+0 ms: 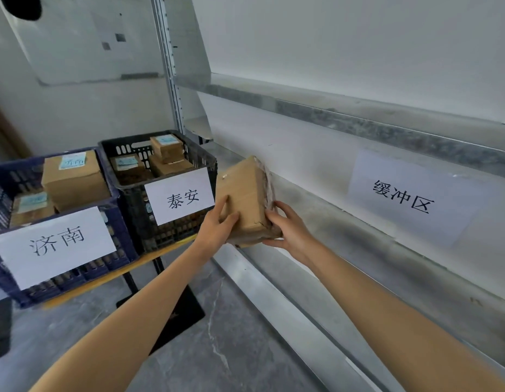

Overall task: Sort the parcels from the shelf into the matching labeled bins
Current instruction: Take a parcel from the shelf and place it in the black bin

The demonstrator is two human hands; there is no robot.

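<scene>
Two bare forearms reached forward from the bottom of the view. The left hand gripped the near left corner of the brown parcel, thumb on its top face; the right hand held its taped right side with curled fingers. The parcel hung over the front edge of the shelf, long axis pointing away and tilted upward. The black bin stood just left of it, on the left hand's side. The parcel's label did not show.

Six parcels, two bins, three signs, two hands.
</scene>
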